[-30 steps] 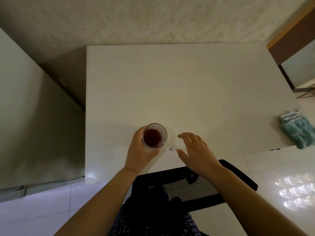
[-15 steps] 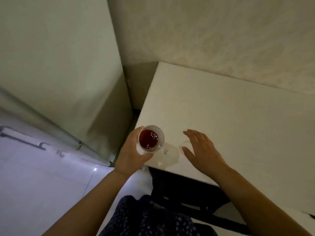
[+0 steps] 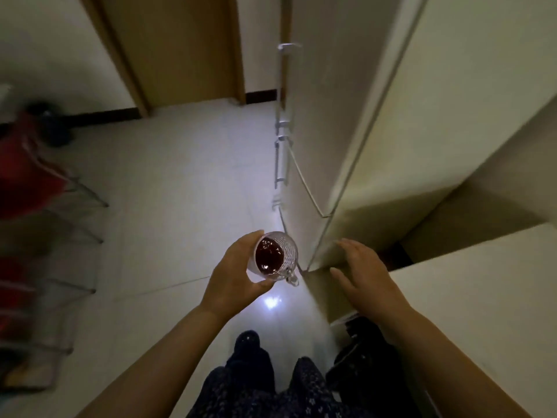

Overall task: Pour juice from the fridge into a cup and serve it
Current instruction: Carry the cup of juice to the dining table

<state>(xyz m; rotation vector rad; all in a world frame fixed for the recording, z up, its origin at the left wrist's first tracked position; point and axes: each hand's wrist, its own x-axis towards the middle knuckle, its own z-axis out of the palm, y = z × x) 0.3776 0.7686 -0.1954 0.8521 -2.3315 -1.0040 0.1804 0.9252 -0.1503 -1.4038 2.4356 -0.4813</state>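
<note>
**Cup filled and in hand, serving left to do**

My left hand (image 3: 233, 276) has its grip wrapped around the side of the glass cup (image 3: 275, 256), thumb on the near wall and fingers curled round the far one, holding it in the air just below the middle of the frame. My right hand (image 3: 366, 274) carries nothing; its grip is spread open, palm down, just right of the cup and apart from it, hovering over the near corner of the fridge (image 3: 376, 125). The cup's small handle points to the lower right, untouched by either hand.

The cup is tilted slightly and holds dark red juice (image 3: 269, 256), well below the rim. It hangs over the pale tiled floor (image 3: 180, 191), not over the white counter (image 3: 482, 312) at the right of the frame. The fridge doors, running up the right-centre, look closed. No juice bottle or carton is in view.

I judge the pouring done and the fridge dealt with. What remains is the serving: carrying the cup to wherever it is wanted and setting it down level. The main risk I see is a slosh from the tilt while walking.
</note>
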